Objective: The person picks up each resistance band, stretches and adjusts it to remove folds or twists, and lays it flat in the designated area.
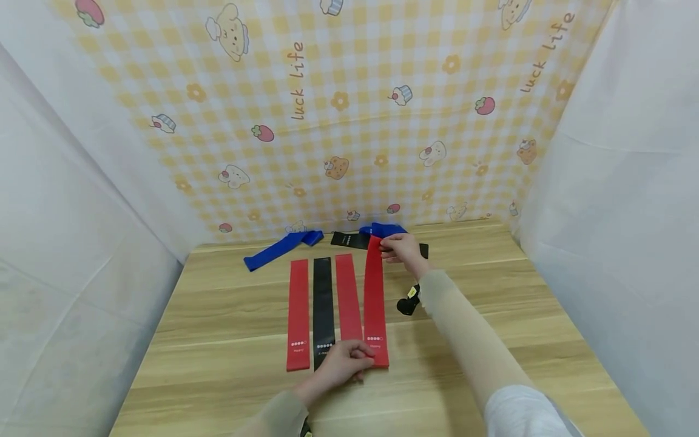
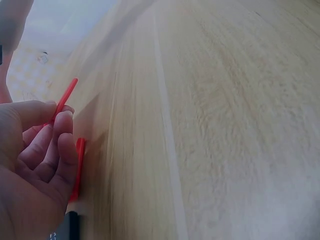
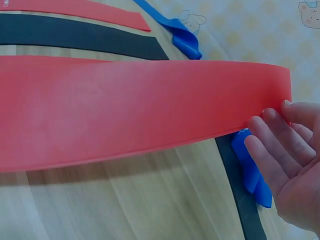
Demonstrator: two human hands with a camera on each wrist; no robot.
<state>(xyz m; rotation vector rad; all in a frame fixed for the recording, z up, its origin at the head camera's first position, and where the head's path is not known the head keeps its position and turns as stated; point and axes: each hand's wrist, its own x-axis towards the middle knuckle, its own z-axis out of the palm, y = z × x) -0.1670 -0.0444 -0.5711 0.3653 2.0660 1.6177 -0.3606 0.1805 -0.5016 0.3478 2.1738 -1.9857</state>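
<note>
My right hand [image 1: 405, 252] pinches the far end of a red resistance band [image 1: 374, 297], the rightmost in a row of flat bands. At the near end of that band, my left hand [image 1: 344, 363] pinches its edge between thumb and fingers. The left wrist view shows this red edge [image 2: 65, 97] raised off the table in the left hand [image 2: 40, 150]. In the right wrist view, the band [image 3: 150, 110] is lifted as a loop, its end held by the right hand [image 3: 295, 155]. Left of it lie another red band [image 1: 348, 297], a black band [image 1: 323, 291] and a third red band [image 1: 298, 303].
At the back lies a twisted blue band [image 1: 278, 250]. Farther right, another blue band [image 1: 388, 229] rests on a black band [image 1: 345, 240] lying crosswise. A black device with a yellow label [image 1: 406, 304] shows beside the right wrist. A patterned cloth [image 1: 338, 133] hangs behind the wooden table [image 1: 229, 352].
</note>
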